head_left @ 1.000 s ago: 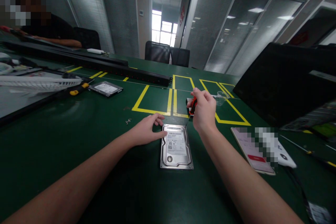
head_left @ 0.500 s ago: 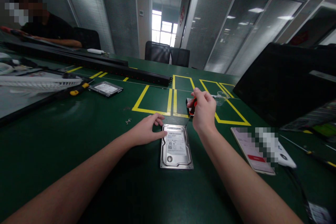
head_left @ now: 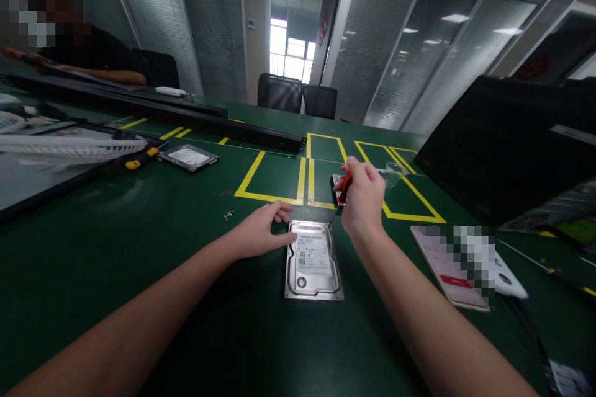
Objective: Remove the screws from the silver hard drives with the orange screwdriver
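Note:
A silver hard drive (head_left: 313, 260) lies flat on the green mat in front of me. My left hand (head_left: 261, 229) rests on the mat with its fingers stretched out, the thumb and fingertips touching the drive's far left corner. My right hand (head_left: 361, 198) is closed round a red-and-black screwdriver (head_left: 343, 188), held nearly upright. Its thin shaft points down at the drive's far right corner. Small loose screws (head_left: 227, 216) lie on the mat to the left of my left hand.
A second hard drive (head_left: 189, 157) and a yellow-handled tool (head_left: 139, 160) lie at the left. A long black power strip (head_left: 195, 126) crosses the back. A black case (head_left: 503, 142) and a phone (head_left: 459, 267) sit at the right. Another person sits at the far left.
My right hand has shifted slightly on the screwdriver's handle, as if turning it. The left hand and the drive have stayed in place.

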A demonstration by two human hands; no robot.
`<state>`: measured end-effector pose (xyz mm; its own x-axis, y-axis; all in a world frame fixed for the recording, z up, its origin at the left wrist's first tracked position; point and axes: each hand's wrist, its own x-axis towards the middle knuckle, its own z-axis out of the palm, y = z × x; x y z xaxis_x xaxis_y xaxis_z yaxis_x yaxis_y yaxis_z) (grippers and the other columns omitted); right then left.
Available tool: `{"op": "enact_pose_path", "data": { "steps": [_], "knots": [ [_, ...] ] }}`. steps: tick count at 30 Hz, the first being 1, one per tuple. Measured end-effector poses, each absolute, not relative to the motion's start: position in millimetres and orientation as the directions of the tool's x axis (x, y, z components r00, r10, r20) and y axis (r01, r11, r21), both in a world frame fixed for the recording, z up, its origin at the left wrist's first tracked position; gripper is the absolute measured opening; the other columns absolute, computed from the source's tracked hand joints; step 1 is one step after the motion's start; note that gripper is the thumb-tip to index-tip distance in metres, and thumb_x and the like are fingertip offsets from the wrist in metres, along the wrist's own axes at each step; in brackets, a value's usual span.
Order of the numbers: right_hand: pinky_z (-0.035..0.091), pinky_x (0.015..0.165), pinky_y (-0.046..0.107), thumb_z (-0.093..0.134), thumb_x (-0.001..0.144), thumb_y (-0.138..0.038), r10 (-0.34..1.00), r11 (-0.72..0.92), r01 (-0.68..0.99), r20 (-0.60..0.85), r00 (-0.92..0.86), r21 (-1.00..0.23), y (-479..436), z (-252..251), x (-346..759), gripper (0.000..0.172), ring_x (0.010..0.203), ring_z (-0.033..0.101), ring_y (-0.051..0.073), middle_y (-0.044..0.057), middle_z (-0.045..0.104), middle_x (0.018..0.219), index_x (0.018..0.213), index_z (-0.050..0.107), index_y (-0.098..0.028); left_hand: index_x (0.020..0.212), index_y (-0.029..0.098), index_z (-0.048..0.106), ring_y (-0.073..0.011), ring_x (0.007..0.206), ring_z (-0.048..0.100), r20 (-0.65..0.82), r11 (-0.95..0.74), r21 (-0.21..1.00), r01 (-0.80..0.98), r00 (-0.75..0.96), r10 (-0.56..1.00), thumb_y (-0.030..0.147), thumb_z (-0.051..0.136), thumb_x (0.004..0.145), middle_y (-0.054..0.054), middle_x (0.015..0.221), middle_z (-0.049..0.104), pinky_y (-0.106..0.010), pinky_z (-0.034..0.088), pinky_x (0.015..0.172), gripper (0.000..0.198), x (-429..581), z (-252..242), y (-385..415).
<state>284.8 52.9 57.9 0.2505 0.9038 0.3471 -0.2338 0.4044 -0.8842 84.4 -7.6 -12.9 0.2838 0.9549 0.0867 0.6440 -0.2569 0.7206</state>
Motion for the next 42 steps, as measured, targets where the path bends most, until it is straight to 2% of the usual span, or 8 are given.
{"op": "enact_pose_path", "data": {
  "steps": [4,8,10,17,24,30,38,42],
  "knots": [
    [0.031,0.039,0.024,0.078,0.083,-0.049,0.897,0.429,-0.264,0.370,0.243,-0.864,51.5,58.5,282.5,0.043,0.039,0.044,0.007,-0.010,0.048,0.059,0.072,0.044,-0.025,0.136,0.016,0.055,-0.0278,0.114,0.063,0.093,-0.253,0.721,0.645,0.272,0.958,0.056,0.074,0.083,-0.010,0.120,0.069,-0.041,0.050,0.099,0.069,84.9,-12.8,-7.6],
    [0.022,0.037,0.026,0.059,0.095,-0.055,0.913,0.396,-0.261,0.347,0.213,-0.880,52.8,58.1,283.5,0.042,0.036,0.036,0.007,-0.007,0.044,0.052,0.068,0.055,-0.023,0.136,0.016,0.055,-0.0280,0.114,0.063,0.091,-0.254,0.719,0.647,0.275,0.957,0.056,0.074,0.084,-0.010,0.120,0.070,-0.041,0.051,0.099,0.068,85.0,-12.2,-7.6],
    [0.024,0.039,0.027,0.053,0.098,-0.057,0.914,0.394,-0.239,0.349,0.209,-0.888,53.5,57.5,284.1,0.049,0.038,0.038,0.008,-0.005,0.046,0.051,0.064,0.058,-0.022,0.136,0.016,0.055,-0.0280,0.114,0.063,0.091,-0.252,0.720,0.646,0.273,0.958,0.056,0.074,0.084,-0.010,0.120,0.070,-0.041,0.051,0.098,0.069,84.9,-11.6,-7.7],
    [0.034,0.046,0.025,0.079,0.083,-0.051,0.897,0.411,-0.180,0.362,0.252,-0.894,49.1,57.7,281.0,0.042,0.045,0.048,0.010,-0.007,0.050,0.051,0.070,0.049,-0.024,0.137,0.015,0.055,-0.0269,0.114,0.062,0.086,-0.253,0.719,0.648,0.277,0.957,0.055,0.074,0.084,-0.010,0.120,0.069,-0.040,0.051,0.098,0.069,84.3,-10.5,-9.6],
    [0.024,0.039,0.026,0.048,0.098,-0.054,0.922,0.367,-0.226,0.321,0.217,-0.902,50.4,58.3,282.8,0.048,0.037,0.037,0.010,-0.006,0.043,0.043,0.065,0.060,-0.022,0.137,0.016,0.055,-0.0270,0.114,0.062,0.081,-0.244,0.724,0.646,0.272,0.959,0.056,0.074,0.084,-0.009,0.121,0.069,-0.040,0.051,0.098,0.070,84.7,-10.7,-7.9],
    [0.037,0.046,0.024,0.069,0.086,-0.035,0.909,0.385,-0.230,0.325,0.260,-0.894,49.3,57.4,281.5,0.027,0.046,0.053,0.010,-0.005,0.056,0.055,0.068,0.056,-0.021,0.137,0.016,0.055,-0.0273,0.115,0.062,0.075,-0.240,0.716,0.655,0.270,0.960,0.056,0.074,0.084,-0.009,0.121,0.069,-0.041,0.051,0.099,0.069,84.9,-10.7,-8.3],
    [0.025,0.040,0.026,0.054,0.094,-0.046,0.914,0.387,-0.247,0.334,0.231,-0.888,49.6,57.6,282.3,0.039,0.038,0.040,0.009,-0.005,0.049,0.050,0.065,0.060,-0.021,0.135,0.017,0.055,-0.0275,0.113,0.063,0.097,-0.260,0.710,0.655,0.274,0.957,0.055,0.074,0.083,-0.010,0.120,0.070,-0.041,0.051,0.098,0.067,84.7,-13.3,-7.0],
    [0.028,0.041,0.026,0.053,0.093,-0.039,0.918,0.371,-0.207,0.323,0.230,-0.905,49.0,57.4,282.5,0.037,0.042,0.045,0.010,-0.003,0.051,0.050,0.063,0.063,-0.020,0.136,0.016,0.055,-0.0273,0.113,0.063,0.098,-0.260,0.715,0.649,0.275,0.956,0.056,0.075,0.083,-0.010,0.119,0.070,-0.041,0.051,0.098,0.069,84.9,-12.7,-6.9]
  ]
}}
